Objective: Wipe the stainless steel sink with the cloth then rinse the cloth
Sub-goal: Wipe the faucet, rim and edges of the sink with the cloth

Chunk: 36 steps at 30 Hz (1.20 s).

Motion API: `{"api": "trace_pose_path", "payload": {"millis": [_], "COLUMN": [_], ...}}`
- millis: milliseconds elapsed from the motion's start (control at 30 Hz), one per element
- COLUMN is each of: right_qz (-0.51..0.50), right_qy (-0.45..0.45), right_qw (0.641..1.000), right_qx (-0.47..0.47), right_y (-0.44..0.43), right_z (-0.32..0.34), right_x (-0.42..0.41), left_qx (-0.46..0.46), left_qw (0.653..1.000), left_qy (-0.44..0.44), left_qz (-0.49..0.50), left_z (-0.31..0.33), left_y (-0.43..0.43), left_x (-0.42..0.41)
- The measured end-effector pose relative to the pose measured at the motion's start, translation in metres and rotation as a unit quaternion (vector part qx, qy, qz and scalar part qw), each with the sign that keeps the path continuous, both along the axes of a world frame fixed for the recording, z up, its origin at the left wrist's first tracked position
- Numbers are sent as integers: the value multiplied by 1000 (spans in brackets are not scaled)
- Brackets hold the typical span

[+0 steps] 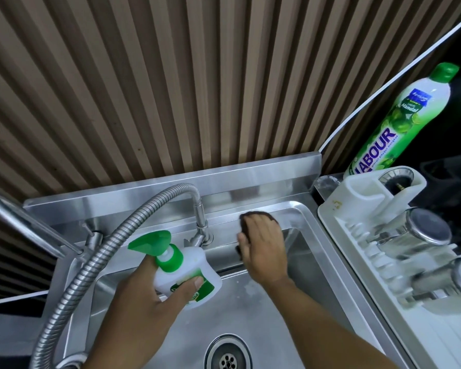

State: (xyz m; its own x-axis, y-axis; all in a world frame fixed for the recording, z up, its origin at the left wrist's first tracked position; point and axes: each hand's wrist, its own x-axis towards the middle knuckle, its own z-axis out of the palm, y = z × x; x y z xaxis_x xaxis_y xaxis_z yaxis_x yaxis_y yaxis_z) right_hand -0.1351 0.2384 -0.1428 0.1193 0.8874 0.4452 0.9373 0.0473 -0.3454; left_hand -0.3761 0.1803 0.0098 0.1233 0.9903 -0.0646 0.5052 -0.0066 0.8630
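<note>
The cloth [253, 218], a dark brown pad, lay on the back ledge of the stainless steel sink [314, 251], just right of the faucet [201, 222], and was almost wholly covered by the right hand [264, 251] – fingers spread flat and pressing down on it rather than curled round it, with a dark edge showing below the thumb. The left hand [155, 304] was clenched round a white pump bottle [181, 267] with a green head, held over the basin's left side, well clear of the cloth. The ledge ran left to right across the view, so the next stroke would probably follow that axis; the faucet base blocked the way left (the flexible hose [91, 262] arched over that side too), while the far right corner beside the dish rack [357, 235] stood free. The basin floor and drain [228, 355] lay nearer the person – work for the right hand, since the left was occupied
</note>
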Motion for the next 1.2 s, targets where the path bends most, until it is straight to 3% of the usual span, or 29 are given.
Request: {"api": "trace_pose_path", "payload": {"millis": [133, 200, 300, 433, 567, 633, 733, 833, 900, 1067, 1200], "right_qz": [-138, -247, -324, -301, -303, -299, -288, -260, -231, -297, -339], "right_qy": [22, 69, 269, 554, 788, 845, 889, 920, 934, 900, 886], "right_qw": [990, 966, 906, 776, 535, 443, 357, 293, 267, 318, 305], "right_qx": [-21, -41, -31, 12, -3, 11, 1, -38, -53, 23, 86], "right_y": [11, 16, 24, 28, 26, 28, 38, 44, 46, 54, 51], "right_z": [6, 2, 2, 5, -3, -15, -23, -9, -7, 6, -20], "right_x": [34, 27, -17, -71, -99, -95, -82, -80, -76, -35, -23], "left_qx": [-2, -4, 0, -10, -20, -22, -24, -24, -30, -19, -25], "left_qw": [1000, 1000, 1000, 1000, 1000, 1000, 999, 999, 999, 999, 998], "left_qy": [-10, -14, -13, -15, -23, -21, -26, -33, -41, -27, -45], "left_qz": [-2, -1, -1, 1, 6, 5, 6, 4, 2, 15, 19], "left_z": [0, -1, -3, -9, -14, -13, -15, -16, -16, -17, -9], "left_y": [2, 3, 4, 8, 11, 12, 13, 14, 14, 16, 17], "left_x": [-4, -4, -4, -9, -12, -12, -14, -14, -13, -15, -15]}}
